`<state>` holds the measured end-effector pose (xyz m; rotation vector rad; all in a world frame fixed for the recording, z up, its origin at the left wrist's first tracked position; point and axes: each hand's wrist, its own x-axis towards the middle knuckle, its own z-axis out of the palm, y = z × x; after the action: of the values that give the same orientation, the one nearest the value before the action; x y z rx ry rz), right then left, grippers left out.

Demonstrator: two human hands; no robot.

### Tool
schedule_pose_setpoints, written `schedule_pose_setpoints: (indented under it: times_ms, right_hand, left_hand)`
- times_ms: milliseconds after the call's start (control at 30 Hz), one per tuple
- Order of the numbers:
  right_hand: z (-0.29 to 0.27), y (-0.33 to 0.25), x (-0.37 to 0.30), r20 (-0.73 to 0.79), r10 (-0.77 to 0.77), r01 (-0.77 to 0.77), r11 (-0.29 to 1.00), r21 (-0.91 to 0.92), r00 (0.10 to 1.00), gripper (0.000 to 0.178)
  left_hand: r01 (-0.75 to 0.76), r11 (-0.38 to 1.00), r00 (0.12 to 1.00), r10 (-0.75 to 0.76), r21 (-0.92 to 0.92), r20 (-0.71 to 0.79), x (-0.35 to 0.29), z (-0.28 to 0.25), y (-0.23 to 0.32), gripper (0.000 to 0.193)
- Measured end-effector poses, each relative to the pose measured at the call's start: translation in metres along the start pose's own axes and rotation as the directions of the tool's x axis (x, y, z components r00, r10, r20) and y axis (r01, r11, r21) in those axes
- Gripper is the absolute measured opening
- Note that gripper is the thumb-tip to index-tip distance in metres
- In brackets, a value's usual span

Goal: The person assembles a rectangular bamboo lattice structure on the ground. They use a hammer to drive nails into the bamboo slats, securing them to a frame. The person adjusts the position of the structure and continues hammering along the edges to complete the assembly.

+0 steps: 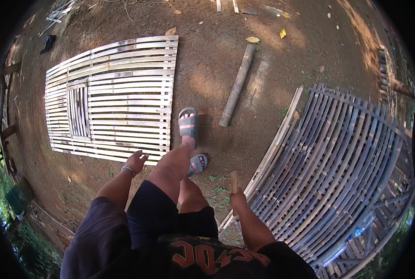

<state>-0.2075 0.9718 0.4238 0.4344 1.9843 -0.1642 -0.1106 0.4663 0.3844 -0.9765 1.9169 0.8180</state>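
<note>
My right hand [237,201] is closed around a short, flat piece of wood [234,181], whose upper end sticks out above the fist. What the rest of that piece looks like is hidden by the hand. My left hand [137,161] holds nothing, its fingers apart, just by the near edge of a slatted bamboo panel [128,100]. Whether the fingertips touch the panel I cannot tell. The panel lies flat on the ground and has a small framed section of upright slats toward its left side. My sandalled feet stand beside its right edge, one ahead of the other.
A weathered bamboo slat platform [328,167] stands at my right, with long pale strips [274,144] along its near side. On the dirt ahead lies a thick bamboo pole [237,86]. Clear plastic [364,224] rests at the platform's lower right. A tree trunk edges the far left.
</note>
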Motion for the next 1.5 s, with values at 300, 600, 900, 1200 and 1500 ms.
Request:
schedule_pose_setpoints:
  times_ms: [300,600,900,1200,1500]
  right_hand:
    - [-0.173,-0.294,0.125,-0.267,-0.376,0.387,0.922,-0.012,0.887,0.058]
    - [-0.235,-0.473,0.348,-0.386,-0.700,0.546,0.712,-0.441,0.601,0.064]
    - [-0.209,-0.592,0.445,-0.317,-0.858,0.455,0.489,-0.744,0.404,0.075]
    - [-0.118,-0.764,0.444,-0.079,-0.917,0.831,0.388,-0.397,0.390,0.069]
    - [-0.107,-0.745,0.414,0.052,-0.752,0.753,0.651,-0.092,0.657,0.069]
  left_hand:
    - [0.192,0.905,0.980,-0.159,-0.380,0.116,0.100,0.050,0.087,0.079]
    - [0.170,0.786,0.983,-0.181,-0.595,0.041,0.202,0.020,0.128,0.065]
    - [0.124,0.873,0.905,-0.295,-0.471,-0.308,0.266,0.106,0.114,0.064]
    - [0.005,-0.095,0.682,-0.728,-0.995,0.073,0.314,0.200,0.125,0.078]
    - [-0.626,-0.722,0.605,-0.689,-0.296,0.399,0.332,0.187,0.131,0.100]
